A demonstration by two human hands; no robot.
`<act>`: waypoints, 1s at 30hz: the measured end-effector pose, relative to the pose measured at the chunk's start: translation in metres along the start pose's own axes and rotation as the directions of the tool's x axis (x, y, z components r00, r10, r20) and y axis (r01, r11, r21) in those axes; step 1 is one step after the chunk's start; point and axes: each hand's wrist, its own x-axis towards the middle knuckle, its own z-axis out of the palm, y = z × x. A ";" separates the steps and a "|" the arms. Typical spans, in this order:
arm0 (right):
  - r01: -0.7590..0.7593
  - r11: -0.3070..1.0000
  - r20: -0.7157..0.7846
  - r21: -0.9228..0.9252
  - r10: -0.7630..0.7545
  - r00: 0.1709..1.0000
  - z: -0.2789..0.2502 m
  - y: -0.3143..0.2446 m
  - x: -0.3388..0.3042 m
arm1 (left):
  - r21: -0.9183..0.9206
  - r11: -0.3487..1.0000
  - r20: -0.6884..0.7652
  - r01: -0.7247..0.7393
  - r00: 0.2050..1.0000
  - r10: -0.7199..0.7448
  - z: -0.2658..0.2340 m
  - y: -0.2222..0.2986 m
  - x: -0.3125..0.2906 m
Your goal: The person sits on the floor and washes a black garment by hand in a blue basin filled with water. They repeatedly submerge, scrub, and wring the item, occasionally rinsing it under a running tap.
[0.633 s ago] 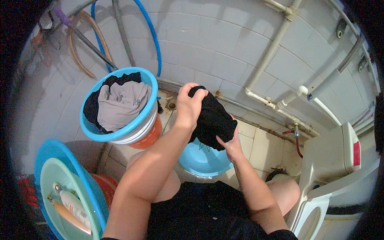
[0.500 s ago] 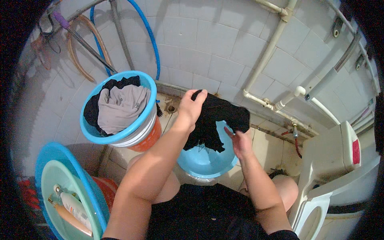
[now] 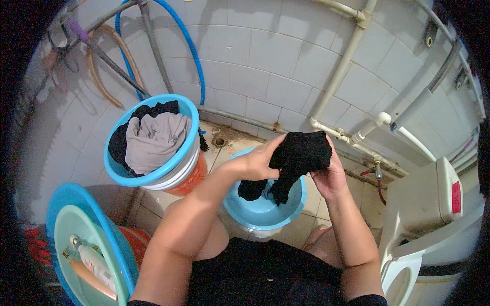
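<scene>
A bunched black garment (image 3: 305, 153) hangs between my hands, above a light blue basin (image 3: 265, 214) on the floor. My left hand (image 3: 261, 161) grips its left side, thumb in front and the other fingers partly hidden by the cloth. My right hand (image 3: 332, 176) holds the right side, with its fingers mostly behind the fabric. Lower folds of black cloth dangle into the basin, where some water seems to lie. What kind of garment it is I cannot tell.
At left, a blue basin (image 3: 113, 176) with grey (image 3: 155, 140) and black clothes rests on an orange-and-white bucket (image 3: 186, 176). Nearer stand a green basin (image 3: 64, 229) holding bottles and a larger blue basin (image 3: 66, 191). A toilet (image 3: 423, 199) is at right; pipes (image 3: 339, 76) line the tiled wall.
The black garment has been gathered from a spread-out hang into a bunch. My left hand moved down and right; my right hand, open before, rose and took hold of the cloth.
</scene>
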 end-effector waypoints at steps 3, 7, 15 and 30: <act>-0.038 0.996 -0.010 0.078 0.038 0.999 0.004 -0.005 0.002 | -0.107 0.990 0.036 0.090 0.996 -0.087 0.009 0.018 0.009; -0.104 0.994 -0.120 -0.026 0.100 0.988 -0.011 -0.001 0.007 | -0.217 0.959 -0.100 0.181 0.973 -0.207 0.025 -0.017 0.007; -0.369 0.909 -0.431 -0.191 0.261 0.864 -0.068 0.003 0.000 | -0.643 0.763 -0.416 0.060 0.810 -0.414 0.002 0.029 -0.003; 0.052 0.656 -0.112 -0.753 -0.206 0.972 0.116 -0.204 0.057 | -0.665 0.725 -0.410 0.178 0.724 -0.555 0.026 0.001 0.011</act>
